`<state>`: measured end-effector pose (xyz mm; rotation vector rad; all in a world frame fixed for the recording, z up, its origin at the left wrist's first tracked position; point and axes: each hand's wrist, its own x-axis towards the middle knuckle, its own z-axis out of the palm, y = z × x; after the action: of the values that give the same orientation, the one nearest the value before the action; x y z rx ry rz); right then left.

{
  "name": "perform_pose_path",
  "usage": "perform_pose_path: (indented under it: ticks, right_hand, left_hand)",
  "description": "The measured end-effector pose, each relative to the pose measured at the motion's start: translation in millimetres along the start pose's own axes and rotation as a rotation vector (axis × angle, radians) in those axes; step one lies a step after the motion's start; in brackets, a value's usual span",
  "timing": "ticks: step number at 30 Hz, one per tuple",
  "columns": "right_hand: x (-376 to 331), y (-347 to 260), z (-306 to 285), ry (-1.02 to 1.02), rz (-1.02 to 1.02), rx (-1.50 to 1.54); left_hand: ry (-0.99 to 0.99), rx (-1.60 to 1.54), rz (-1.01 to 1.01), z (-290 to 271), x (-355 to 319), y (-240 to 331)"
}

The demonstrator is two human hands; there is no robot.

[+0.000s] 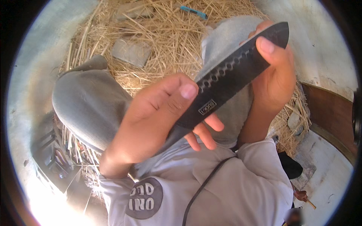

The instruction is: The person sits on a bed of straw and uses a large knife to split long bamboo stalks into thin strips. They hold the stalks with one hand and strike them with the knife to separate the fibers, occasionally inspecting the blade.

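A large kitchen knife (226,83) with a wide black blade and a row of honeycomb-like marks along it is held slanting across the front of me, its tip at the upper right. My left hand (151,113) grips it at the handle end, the thumb lying on the blade's face and the other fingers showing below it. Close to the tip, my right hand (275,69) pinches the blade, thumb on the near face and fingers behind. Most of the handle is hidden by my left hand. The blade's upper-left edge has a pale, silvery line.
Loose straw (166,34) covers the ground ahead, with a flat grey slab (132,51) and a slim blue box cutter (194,12) on it. My bent legs in grey trousers (90,101) lie beneath the knife. A brown board (328,113) stands at right; a grey bin (56,158) with small items is at left.
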<state>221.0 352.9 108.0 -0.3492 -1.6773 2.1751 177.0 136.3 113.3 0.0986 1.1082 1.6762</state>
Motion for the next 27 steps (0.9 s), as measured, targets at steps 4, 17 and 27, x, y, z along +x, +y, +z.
perform_pose_path:
  ticks: [4, 17, 27]
  right_hand:
    - [-4.2, -6.8, 7.0, -0.007, 0.062, -0.025]
    - [-0.2, 0.3, 0.3, -0.017, 0.067, 0.130]
    - [-0.6, 2.5, -2.4, -0.055, 0.035, 0.144]
  left_hand:
    - [-0.066, -0.005, -0.030, -4.1, -0.3, 2.1]
    - [-0.112, -0.039, -0.102, -6.1, -4.6, 11.1]
    - [-0.099, 0.000, -0.070, -8.5, -7.2, 7.7]
